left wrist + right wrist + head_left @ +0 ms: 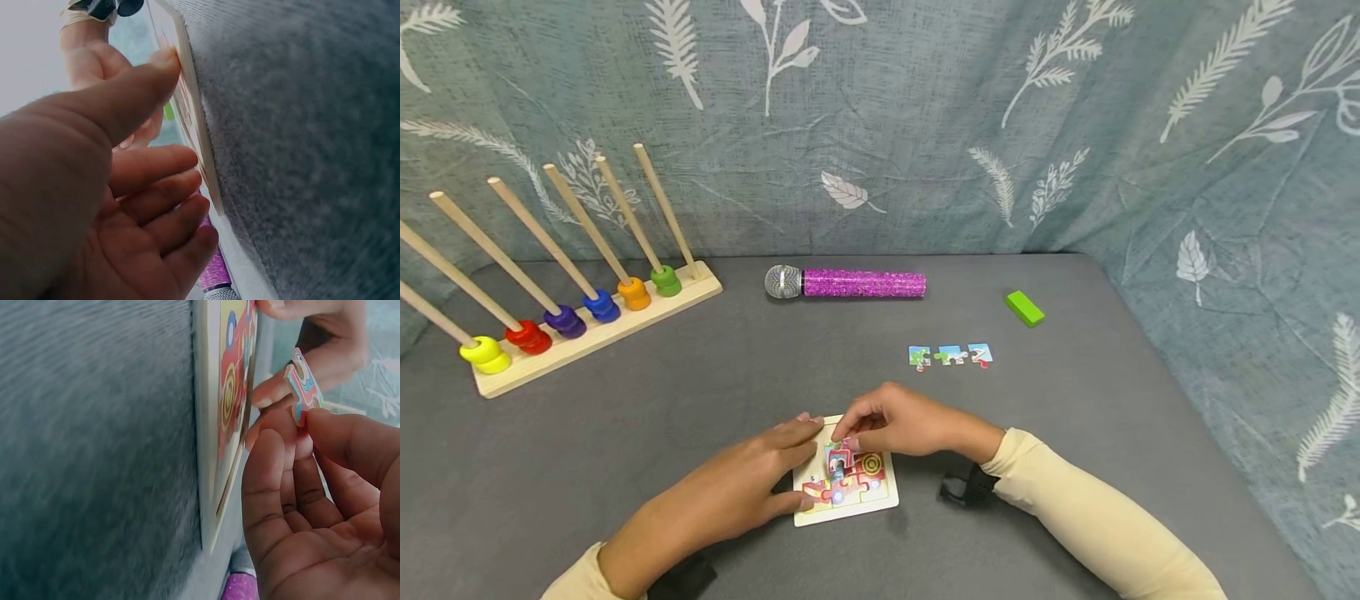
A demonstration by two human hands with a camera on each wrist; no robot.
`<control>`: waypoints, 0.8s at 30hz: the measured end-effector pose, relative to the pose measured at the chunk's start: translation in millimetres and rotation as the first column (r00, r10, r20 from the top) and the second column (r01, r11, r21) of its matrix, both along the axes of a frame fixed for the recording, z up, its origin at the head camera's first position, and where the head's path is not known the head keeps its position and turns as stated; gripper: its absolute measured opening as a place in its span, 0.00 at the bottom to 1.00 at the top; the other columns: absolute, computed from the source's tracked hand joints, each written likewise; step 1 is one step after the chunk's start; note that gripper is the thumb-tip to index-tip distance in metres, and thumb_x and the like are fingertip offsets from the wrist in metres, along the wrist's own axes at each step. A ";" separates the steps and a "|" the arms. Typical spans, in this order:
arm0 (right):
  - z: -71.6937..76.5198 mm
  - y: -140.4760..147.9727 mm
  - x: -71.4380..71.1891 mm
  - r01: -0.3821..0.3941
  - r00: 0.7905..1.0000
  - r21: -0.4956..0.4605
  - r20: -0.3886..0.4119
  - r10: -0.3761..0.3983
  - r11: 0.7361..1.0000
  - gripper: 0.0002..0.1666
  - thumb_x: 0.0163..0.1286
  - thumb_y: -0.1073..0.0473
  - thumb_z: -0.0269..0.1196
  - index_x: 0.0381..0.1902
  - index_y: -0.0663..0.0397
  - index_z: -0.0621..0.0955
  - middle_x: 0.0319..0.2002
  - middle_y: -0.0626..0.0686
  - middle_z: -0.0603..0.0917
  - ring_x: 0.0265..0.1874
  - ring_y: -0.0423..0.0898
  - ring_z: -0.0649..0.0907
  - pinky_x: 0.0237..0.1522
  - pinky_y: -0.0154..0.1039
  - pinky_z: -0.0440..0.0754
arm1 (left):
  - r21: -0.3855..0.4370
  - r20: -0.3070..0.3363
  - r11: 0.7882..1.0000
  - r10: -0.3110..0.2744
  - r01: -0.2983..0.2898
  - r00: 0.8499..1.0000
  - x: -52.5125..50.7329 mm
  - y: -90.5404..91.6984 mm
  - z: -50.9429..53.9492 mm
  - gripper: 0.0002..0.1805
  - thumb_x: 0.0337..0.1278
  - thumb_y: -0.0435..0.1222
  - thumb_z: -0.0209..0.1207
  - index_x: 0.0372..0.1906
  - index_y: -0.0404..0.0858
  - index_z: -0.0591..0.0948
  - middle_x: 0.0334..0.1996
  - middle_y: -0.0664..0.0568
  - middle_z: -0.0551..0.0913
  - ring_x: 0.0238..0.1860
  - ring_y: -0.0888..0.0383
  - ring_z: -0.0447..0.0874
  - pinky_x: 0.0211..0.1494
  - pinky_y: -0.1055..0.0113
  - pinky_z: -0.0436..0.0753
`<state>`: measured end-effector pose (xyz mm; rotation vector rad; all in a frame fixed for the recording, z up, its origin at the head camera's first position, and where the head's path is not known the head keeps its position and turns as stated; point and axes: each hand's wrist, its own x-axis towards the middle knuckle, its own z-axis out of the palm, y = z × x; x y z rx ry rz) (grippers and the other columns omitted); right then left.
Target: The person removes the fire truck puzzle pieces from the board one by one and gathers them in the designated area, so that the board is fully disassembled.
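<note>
A puzzle piece [303,387] is held tilted over the puzzle board [891,483], pinched between thumb and fingers of the right hand [895,421]; whether its edge touches the board cannot be told. It is gripped by an edge, presumably so that its picture and tabs are left free for lining up. Fitted pieces [868,468] lie in the board's near part. The left hand [752,467] is spread, nothing grasped, with thumb and fingertips laid at the board's left side, probably to keep it from sliding. Beyond, three loose pieces [952,353] are set in a row, apparently for easy sorting. Farther out on the surface [820,358], a microphone [863,283], a green block [1026,308] and a pegged bead stand [602,333] are placed well apart, seemingly out of the way.
</note>
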<state>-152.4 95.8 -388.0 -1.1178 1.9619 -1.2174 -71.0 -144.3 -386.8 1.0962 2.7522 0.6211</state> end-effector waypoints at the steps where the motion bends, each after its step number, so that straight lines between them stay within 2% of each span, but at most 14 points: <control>1: -0.3 1.4 -0.7 0.000 1.000 0.000 0.002 0.000 1.000 0.10 0.66 0.73 0.61 0.43 0.66 0.85 0.36 0.49 0.85 0.33 0.34 0.81 0.39 0.34 0.82 | 0.007 0.015 1.000 -0.011 0.011 1.000 -0.1 0.2 0.1 0.33 0.55 0.42 0.68 0.63 0.29 0.75 0.68 0.39 0.67 0.68 0.42 0.65 0.62 0.47 0.71; 6: 3.0 10.8 -4.0 0.020 1.000 0.011 0.016 -0.020 1.000 0.10 0.66 0.73 0.60 0.44 0.66 0.84 0.35 0.49 0.85 0.30 0.37 0.81 0.35 0.35 0.82 | 0.033 0.094 0.997 -0.073 0.070 0.993 -6.6 4.7 0.7 0.31 0.57 0.39 0.67 0.64 0.29 0.74 0.71 0.39 0.61 0.70 0.42 0.60 0.65 0.48 0.68; 11: 8.6 20.5 -8.2 0.046 0.999 0.015 -0.012 -0.046 0.999 0.10 0.66 0.72 0.61 0.43 0.65 0.85 0.35 0.49 0.85 0.31 0.37 0.80 0.35 0.35 0.81 | 0.030 0.149 0.992 -0.123 0.119 0.981 -12.8 6.4 1.1 0.30 0.58 0.38 0.66 0.63 0.29 0.74 0.71 0.42 0.62 0.71 0.44 0.58 0.66 0.48 0.66; 16: 10.9 29.0 -13.3 0.098 0.995 0.020 -0.013 -0.098 0.995 0.09 0.66 0.71 0.61 0.43 0.64 0.85 0.35 0.48 0.86 0.31 0.37 0.81 0.35 0.35 0.82 | 0.015 0.201 0.994 -0.110 0.109 0.973 -14.8 5.7 0.7 0.34 0.59 0.40 0.65 0.68 0.31 0.70 0.72 0.47 0.62 0.72 0.46 0.57 0.67 0.47 0.65; 24: 8.7 38.4 -19.5 0.120 0.993 0.004 0.011 -0.121 0.993 0.09 0.67 0.71 0.61 0.43 0.67 0.85 0.36 0.53 0.87 0.31 0.41 0.83 0.35 0.39 0.83 | -0.002 0.200 0.996 -0.085 0.087 0.976 -13.8 2.7 1.2 0.35 0.58 0.41 0.66 0.68 0.32 0.70 0.71 0.48 0.64 0.71 0.47 0.59 0.66 0.48 0.66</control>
